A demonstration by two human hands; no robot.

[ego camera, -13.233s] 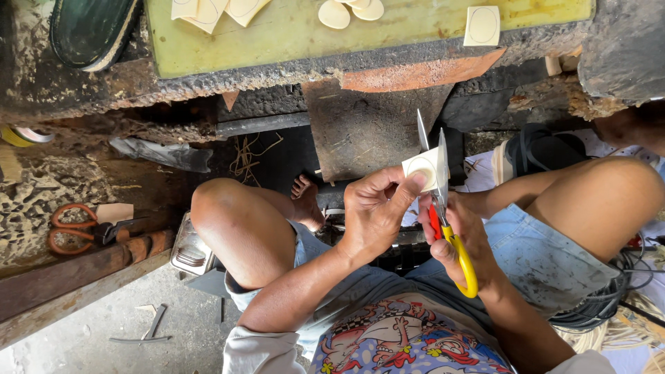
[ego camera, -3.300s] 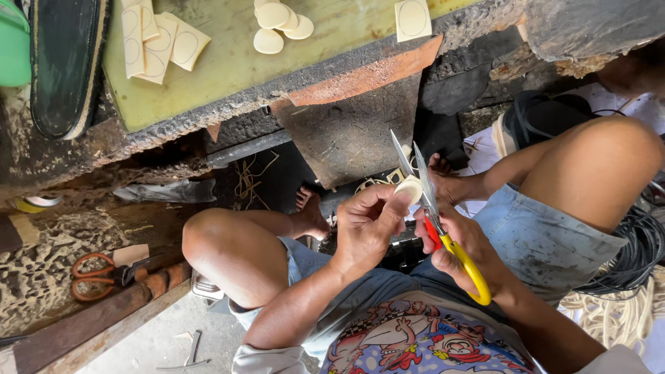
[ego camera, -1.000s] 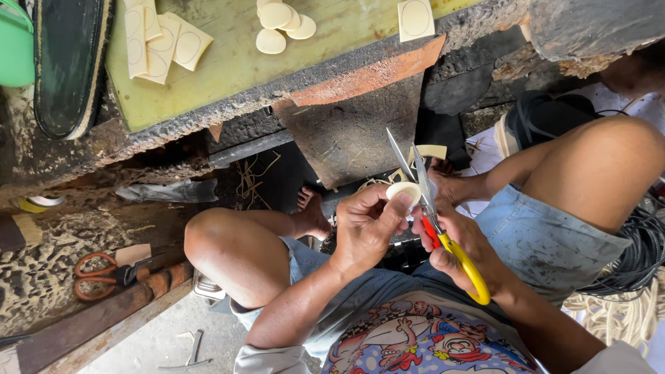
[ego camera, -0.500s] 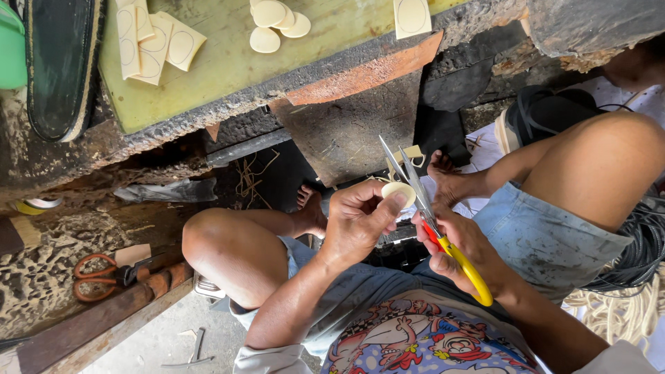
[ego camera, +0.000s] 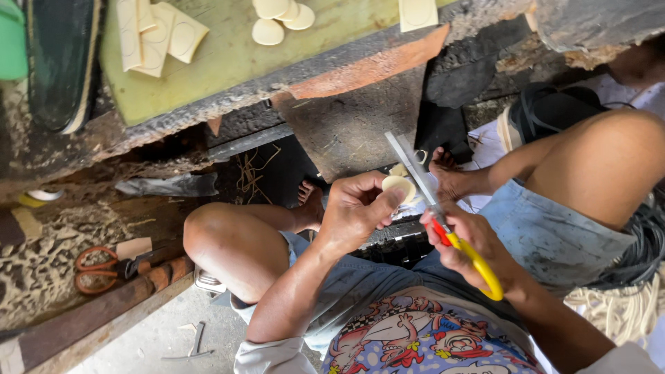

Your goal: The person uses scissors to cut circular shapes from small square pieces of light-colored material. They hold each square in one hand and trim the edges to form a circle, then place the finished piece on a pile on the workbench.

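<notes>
A pale oval piece [ego camera: 400,187] is pinched by the left hand [ego camera: 357,211], while yellow-handled scissors [ego camera: 443,221] are gripped by the right hand [ego camera: 474,249] beside it.

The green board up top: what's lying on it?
On the green board lie pale cut oval pieces, a stack of pale offcut strips with oval holes and one square piece. Its far part is out of frame.

Yellow-and-red handled scissors [ego camera: 457,228], a cream oval piece [ego camera: 400,187], orange-handled scissors [ego camera: 104,269], a green board [ego camera: 228,59].
</notes>
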